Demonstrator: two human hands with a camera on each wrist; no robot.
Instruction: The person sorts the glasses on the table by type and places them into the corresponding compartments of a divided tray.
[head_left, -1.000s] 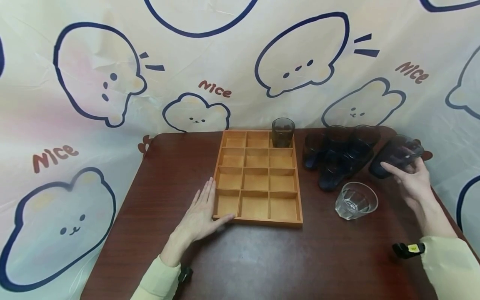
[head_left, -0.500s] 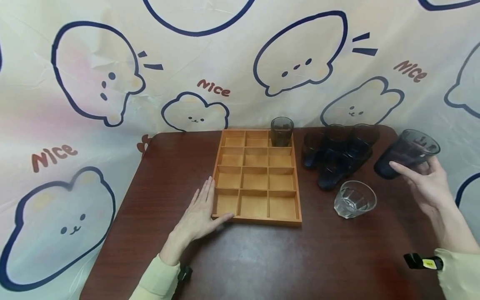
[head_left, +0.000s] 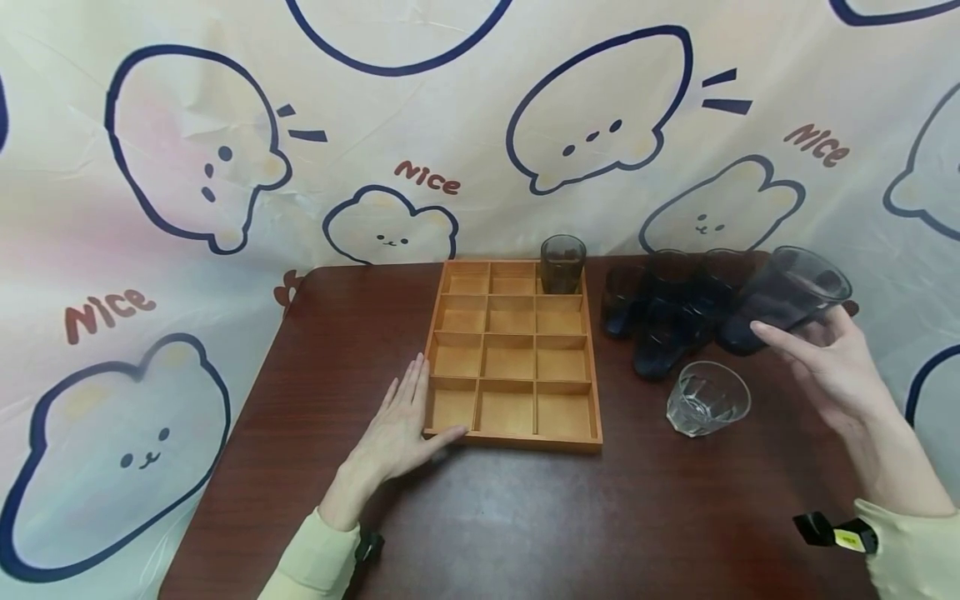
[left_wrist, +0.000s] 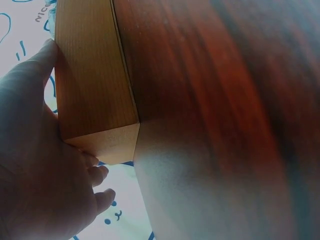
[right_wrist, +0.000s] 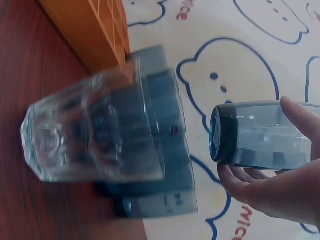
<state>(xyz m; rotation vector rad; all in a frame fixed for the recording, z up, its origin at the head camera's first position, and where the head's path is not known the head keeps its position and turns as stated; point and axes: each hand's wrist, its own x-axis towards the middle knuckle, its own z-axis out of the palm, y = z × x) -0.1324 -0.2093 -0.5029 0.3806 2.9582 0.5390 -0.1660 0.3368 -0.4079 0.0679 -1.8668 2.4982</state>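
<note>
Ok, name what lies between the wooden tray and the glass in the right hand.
A cluster of dark glasses stands between tray and held glass in the head view; the clear glass sits nearer the camera.

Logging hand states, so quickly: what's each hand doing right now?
Left hand: open, fingers straight, resting against a corner of the wooden tray.
Right hand: closed, holding a tilted dark glass.

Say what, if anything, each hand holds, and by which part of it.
The right hand grips a dark glass round its side wall; the left hand holds nothing, touching the wooden tray at its near left corner.
</note>
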